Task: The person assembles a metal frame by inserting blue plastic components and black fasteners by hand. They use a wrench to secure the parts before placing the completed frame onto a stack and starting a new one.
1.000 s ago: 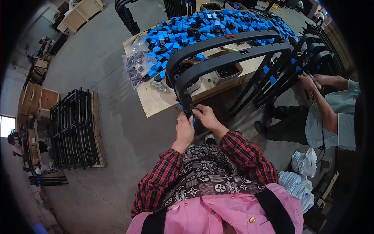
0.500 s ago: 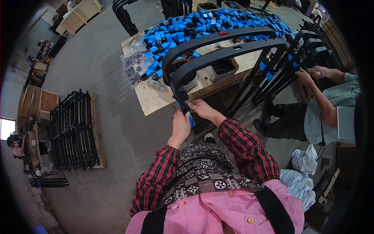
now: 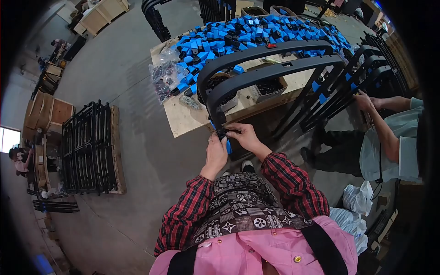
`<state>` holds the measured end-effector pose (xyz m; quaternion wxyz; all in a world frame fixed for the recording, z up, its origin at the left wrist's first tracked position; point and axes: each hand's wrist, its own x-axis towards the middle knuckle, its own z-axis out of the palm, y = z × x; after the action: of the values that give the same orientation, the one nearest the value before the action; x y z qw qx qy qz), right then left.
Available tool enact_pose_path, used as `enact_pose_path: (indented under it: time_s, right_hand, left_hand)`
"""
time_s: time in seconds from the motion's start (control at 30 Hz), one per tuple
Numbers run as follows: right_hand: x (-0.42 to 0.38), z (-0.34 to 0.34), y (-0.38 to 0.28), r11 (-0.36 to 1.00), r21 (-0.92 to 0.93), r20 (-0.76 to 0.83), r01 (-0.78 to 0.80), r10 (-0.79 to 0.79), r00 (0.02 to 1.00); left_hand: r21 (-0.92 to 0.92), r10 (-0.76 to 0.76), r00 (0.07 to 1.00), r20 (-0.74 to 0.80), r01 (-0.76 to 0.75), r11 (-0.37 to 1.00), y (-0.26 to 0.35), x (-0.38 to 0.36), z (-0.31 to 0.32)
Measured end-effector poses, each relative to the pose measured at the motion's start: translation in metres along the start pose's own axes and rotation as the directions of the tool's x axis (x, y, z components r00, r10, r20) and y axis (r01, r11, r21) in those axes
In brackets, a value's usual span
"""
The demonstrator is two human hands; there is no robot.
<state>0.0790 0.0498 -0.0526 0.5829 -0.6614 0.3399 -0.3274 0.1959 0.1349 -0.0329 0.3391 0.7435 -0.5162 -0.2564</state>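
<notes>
A black U-shaped tubular frame [image 3: 270, 70] arches over the table, its near leg coming down between my hands. My left hand [image 3: 215, 155] is closed around the lower end of that leg, beside a blue piece [image 3: 229, 146]. From the other side my right hand [image 3: 247, 136] meets the leg, thumb and fingers pinched together at it just above the blue piece. What those fingertips hold is too small to make out. A second similar black frame [image 3: 247, 50] stands right behind the first.
The wooden table [image 3: 183, 120] bears a heap of blue-and-black caps [image 3: 238, 34], boxes of small black parts [image 3: 268, 87] and plastic bags [image 3: 167, 75]. A co-worker [image 3: 385, 137] stands at right by more frames [image 3: 376, 68]. Stacked frames [image 3: 89, 146] lie left; white sacks [image 3: 350, 220] sit lower right.
My right hand's fingers have bent into a pinch at the frame leg, while my left hand keeps its grip. The whole view has shifted slightly. The co-worker's hands have moved a little.
</notes>
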Motion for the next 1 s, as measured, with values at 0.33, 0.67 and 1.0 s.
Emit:
enact_pose_path:
  time_s: [0.33, 0.67, 1.0]
  right_hand:
    - [0.004, 0.003, 0.002, 0.977, 0.046, 0.039, -0.209, 0.207, 0.978]
    - [0.016, 0.009, 0.016, 0.971, -0.106, 0.053, -0.216, 0.222, 0.974]
    - [0.009, 0.025, 0.024, 0.998, -0.022, -0.18, 0.056, -0.059, 0.982]
  left_hand:
    - [0.041, 0.01, 0.999, -0.052, -0.008, 0.999, 0.002, -0.002, 0.002]
    - [0.052, 0.005, 0.998, -0.062, -0.002, 0.999, 0.002, -0.001, 0.004]
    - [0.053, 0.027, 0.998, -0.057, -0.024, 0.998, 0.003, -0.003, 0.003]
